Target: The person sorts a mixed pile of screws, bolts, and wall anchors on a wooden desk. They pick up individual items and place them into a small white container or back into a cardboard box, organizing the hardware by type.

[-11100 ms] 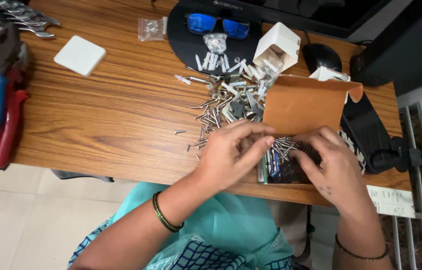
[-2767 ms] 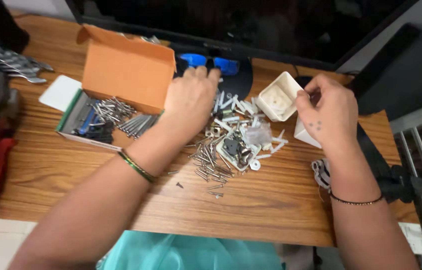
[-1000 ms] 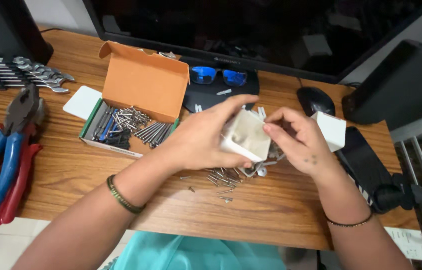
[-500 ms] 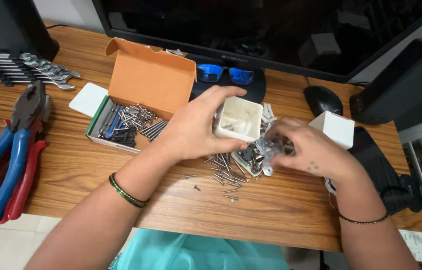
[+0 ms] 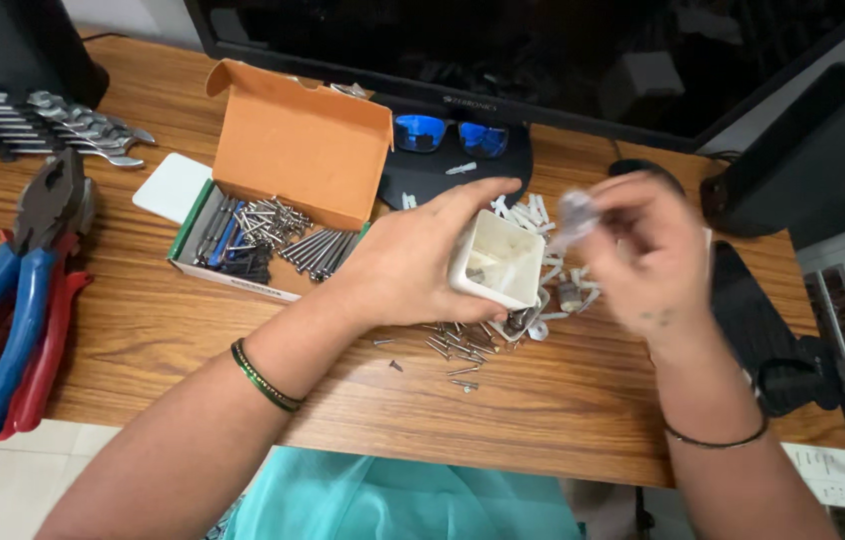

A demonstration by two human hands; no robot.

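The left hand (image 5: 413, 265) grips a small white square cup (image 5: 498, 262), thumb under its near side and fingers curled over the far rim, holding it tilted just above the tabletop (image 5: 173, 330). A few small pieces lie inside the cup. The right hand (image 5: 648, 255) is blurred; its fingertips pinch a small pale piece (image 5: 575, 208) just beside the cup's upper right corner, though what kind of piece it is cannot be told. Under and behind the cup lies a loose pile of nails (image 5: 458, 345) and white plugs (image 5: 533, 212), spread between the two hands. To the left, an orange box (image 5: 293, 150) stands open with its lid raised, its tray full of nails and screws. Pliers (image 5: 23, 290) with blue and red handles lie near the tabletop's left edge, and a row of spanners (image 5: 53, 125) lies behind them. Blue sunglasses (image 5: 448, 133) rest on the dark monitor stand (image 5: 443, 175) behind the pile.
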